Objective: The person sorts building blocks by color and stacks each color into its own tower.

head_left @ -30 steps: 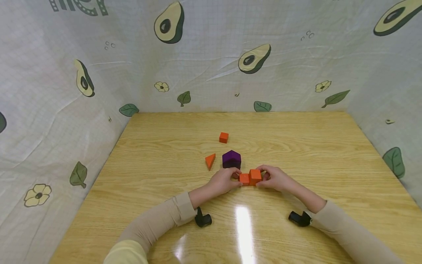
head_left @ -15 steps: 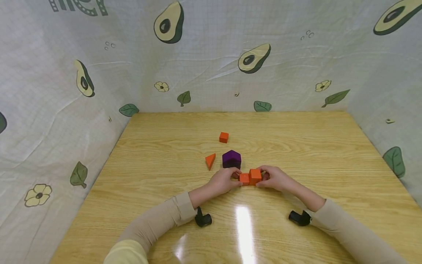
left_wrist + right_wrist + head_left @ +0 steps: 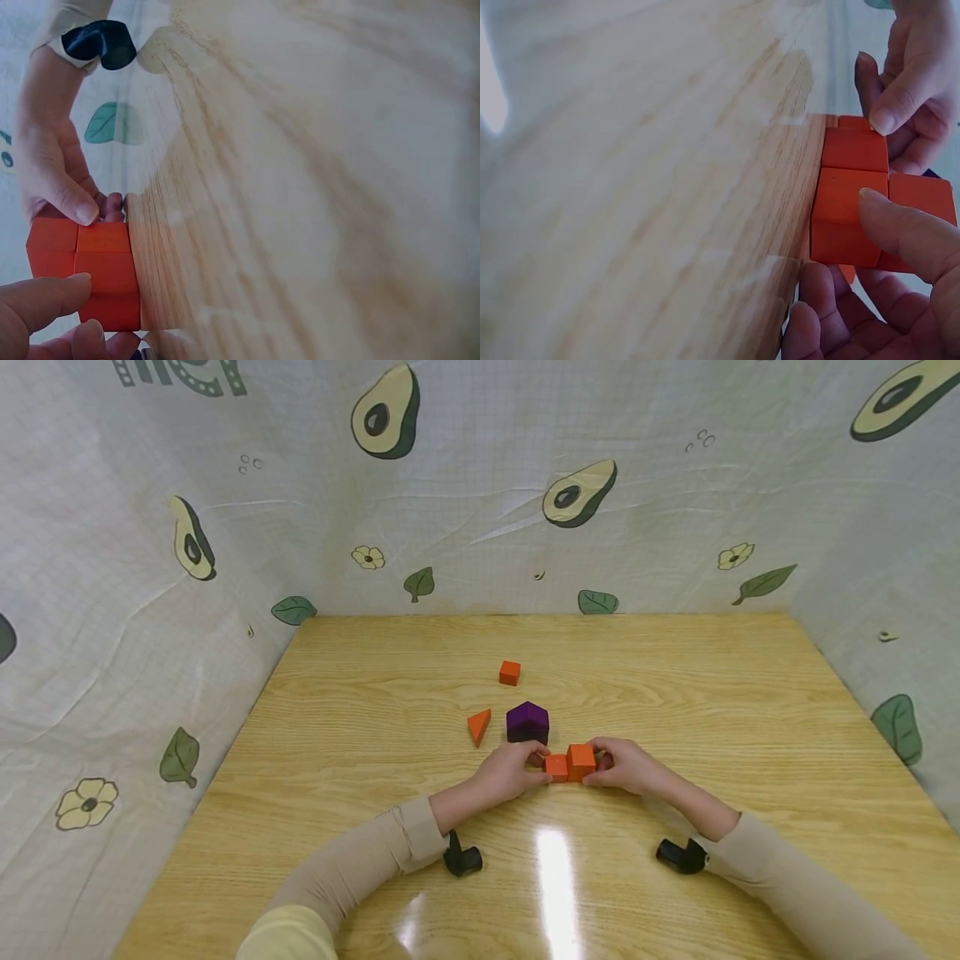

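Two small orange-red cubes are stacked, a lower cube [image 3: 844, 217] on the table and an upper cube [image 3: 924, 201] on it. My right hand [image 3: 627, 764] pinches this stack between thumb [image 3: 900, 225] and fingers from the right side. Against the stack's left side stands a single orange-red cube [image 3: 556, 769], which my left hand [image 3: 510, 771] pinches with thumb and fingertips. Both wrist views show the cubes side by side, touching. Just behind the left hand is an angular purple block [image 3: 527, 722], its lower front partly hidden by that hand.
An orange triangular block [image 3: 478, 727] lies left of the purple one. Further back on the wooden table [image 3: 675, 677] sits another small orange block [image 3: 509, 673]. A pale cloth [image 3: 480, 510] printed with avocados hangs around the table's back and sides.
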Available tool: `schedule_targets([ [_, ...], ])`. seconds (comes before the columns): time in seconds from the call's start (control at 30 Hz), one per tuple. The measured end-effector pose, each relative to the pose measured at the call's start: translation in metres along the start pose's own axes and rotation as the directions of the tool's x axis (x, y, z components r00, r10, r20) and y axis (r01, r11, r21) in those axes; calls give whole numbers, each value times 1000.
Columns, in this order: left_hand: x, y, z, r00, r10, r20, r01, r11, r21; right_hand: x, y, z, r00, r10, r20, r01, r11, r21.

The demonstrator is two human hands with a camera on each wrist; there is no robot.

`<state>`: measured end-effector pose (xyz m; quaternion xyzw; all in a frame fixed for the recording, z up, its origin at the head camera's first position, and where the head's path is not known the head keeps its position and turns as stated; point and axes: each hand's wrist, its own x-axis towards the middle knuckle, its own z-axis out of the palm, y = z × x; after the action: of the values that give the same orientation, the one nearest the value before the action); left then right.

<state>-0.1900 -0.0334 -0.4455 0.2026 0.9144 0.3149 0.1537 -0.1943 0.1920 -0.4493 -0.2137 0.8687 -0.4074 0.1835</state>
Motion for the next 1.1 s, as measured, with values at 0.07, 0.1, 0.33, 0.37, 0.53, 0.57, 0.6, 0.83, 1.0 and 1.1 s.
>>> schedule_targets([
  [0.07, 0, 0, 0, 1000, 0, 3, 0, 1000, 4, 0, 0, 0, 1000, 4, 0, -4, 1000, -1],
  [0.1, -1, 1, 0, 1000, 2, 2, -2, 1000, 10, 0, 0, 0, 1000, 6, 0, -6, 1000, -2],
  [0.33, -13, 11, -11, 999, 20, -26, -17, 996, 89, 0, -1, 0, 1000, 12, 6, -12, 1000, -8],
  [0.37, -15, 13, -15, 999, 21, -29, -18, 996, 83, 0, -1, 0, 1000, 12, 6, -12, 1000, -9],
  [0.53, -23, 22, -43, 996, 43, -79, -39, 998, 59, 0, -1, -1, 1000, 10, 8, -10, 1000, -11],
  [0.57, -23, 23, -49, 994, 46, -99, -40, 997, 63, 0, -1, -1, 1000, 12, 7, -12, 1000, -11],
  [0.6, -23, 23, -55, 992, 46, -119, -38, 997, 65, 0, -1, -1, 1000, 11, 9, -11, 1000, -10],
  [0.83, -4, 6, -92, 964, -3, -265, 5, 1000, 7, -1, -1, -1, 1000, 10, 12, -9, 1000, -18],
  [1.0, 20, -14, -105, 946, -29, -323, 24, 1000, -20, -1, 0, -1, 1000, 7, 14, -7, 1000, -13],
  [1.1, 35, -24, -108, 952, -15, -306, 23, 999, 22, -1, 1, -1, 1000, -2, 18, 2, 1000, -13],
])
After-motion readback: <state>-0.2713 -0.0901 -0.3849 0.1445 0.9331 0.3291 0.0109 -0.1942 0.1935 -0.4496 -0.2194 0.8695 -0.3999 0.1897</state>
